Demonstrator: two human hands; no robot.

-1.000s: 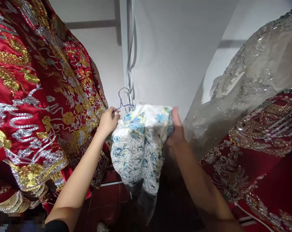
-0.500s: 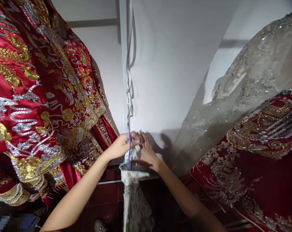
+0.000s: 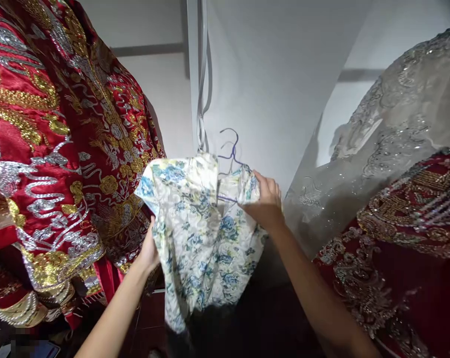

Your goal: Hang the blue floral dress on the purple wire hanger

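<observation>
A white short-sleeved top (image 3: 195,233) with blue and yellow flowers hangs facing me; shadow darkens its lower end. Its neck opening shows part of a thin purple hanger (image 3: 234,151), whose hook rises in front of the pale wall. My right hand (image 3: 265,199) is closed over the top's right shoulder, fingers bent around the cloth. At the left side, below the sleeve, my left hand (image 3: 149,251) touches the garment; its fingers go behind the fabric and are mostly hidden. A white looped chain strip (image 3: 202,74) runs down to the top's left shoulder area.
Close on the left hangs a red jacket (image 3: 109,134) with gold and silver embroidery. To the right are a pale beaded gown (image 3: 392,109) and a dark red beaded garment (image 3: 407,278). A white wall panel (image 3: 277,64) stands behind. Dark floor lies below.
The floral top has turned from edge-on to facing me and spread wide. My hands, close together at the hanger before, have moved apart to its two sides. The hanger's hook is now visible.
</observation>
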